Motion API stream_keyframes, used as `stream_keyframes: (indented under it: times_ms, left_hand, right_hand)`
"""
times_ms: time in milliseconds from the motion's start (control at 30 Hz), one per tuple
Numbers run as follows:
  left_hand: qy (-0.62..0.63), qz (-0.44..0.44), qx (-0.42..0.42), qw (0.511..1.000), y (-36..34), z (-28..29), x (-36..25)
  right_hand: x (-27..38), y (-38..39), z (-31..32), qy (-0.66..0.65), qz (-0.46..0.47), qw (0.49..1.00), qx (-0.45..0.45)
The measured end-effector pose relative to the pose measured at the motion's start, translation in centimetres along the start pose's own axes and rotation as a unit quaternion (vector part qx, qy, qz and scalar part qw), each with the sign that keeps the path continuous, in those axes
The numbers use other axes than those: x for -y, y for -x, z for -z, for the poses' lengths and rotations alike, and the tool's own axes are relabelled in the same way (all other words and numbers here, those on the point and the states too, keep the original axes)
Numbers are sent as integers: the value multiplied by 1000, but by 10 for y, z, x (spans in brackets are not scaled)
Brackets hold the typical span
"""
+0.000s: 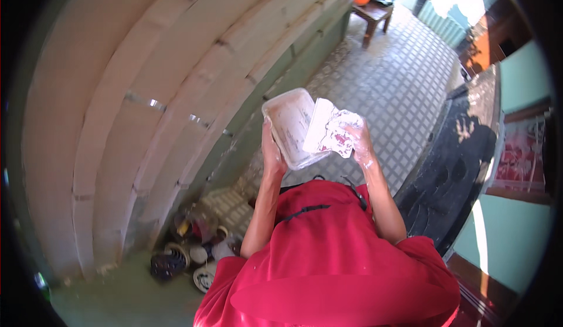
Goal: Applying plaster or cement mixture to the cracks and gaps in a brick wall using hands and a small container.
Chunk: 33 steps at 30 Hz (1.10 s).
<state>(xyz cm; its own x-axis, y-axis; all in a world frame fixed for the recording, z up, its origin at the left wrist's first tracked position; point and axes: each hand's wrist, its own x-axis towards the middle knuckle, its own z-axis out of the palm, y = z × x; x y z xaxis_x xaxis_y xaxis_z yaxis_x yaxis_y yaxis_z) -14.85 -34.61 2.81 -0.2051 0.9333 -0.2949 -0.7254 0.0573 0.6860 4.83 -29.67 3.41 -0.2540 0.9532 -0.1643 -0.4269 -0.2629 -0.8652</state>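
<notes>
My left hand (pixel 272 149) grips the left side of a shallow white rectangular tub (pixel 290 122), its fingers partly hidden behind the wall. Whitish and brownish smears coat the inside of this tub, which is tilted so its inside shows. In my right hand (pixel 363 142) is a flat white piece (pixel 321 126) with dark wavy lines and a reddish patch, smeared with white. The exact kind of this piece cannot be made out. It overlaps the right side of the tub in the picture; whether they touch is unclear. White smears mark my right hand and wrist.
A panelled wall (pixel 193 87) runs along the left. Jars and other clutter (pixel 196 236) lie at its foot, lower left. A patterned floor (pixel 381 92) stretches ahead to a small wooden table (pixel 372 13). A long dark surface (pixel 446 163) lies on the right.
</notes>
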Motion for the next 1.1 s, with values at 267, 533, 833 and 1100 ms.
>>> stream_keyframes:
  times_ms: [267,533,833,1100]
  left_hand:
    - [-28,116,67,991,-89,-85,63]
    - [-81,183,84,976,-198,-175,143]
    - [-210,191,219,933,-362,-346,232]
    - [-220,224,196,929,-496,-436,301]
  right_hand:
    - [40,-59,93,-10,18,996,-88]
    - [69,-129,211,-9,18,987,-160]
    - [201,-221,331,15,72,953,-293]
    - [249,-339,442,-14,63,951,-303]
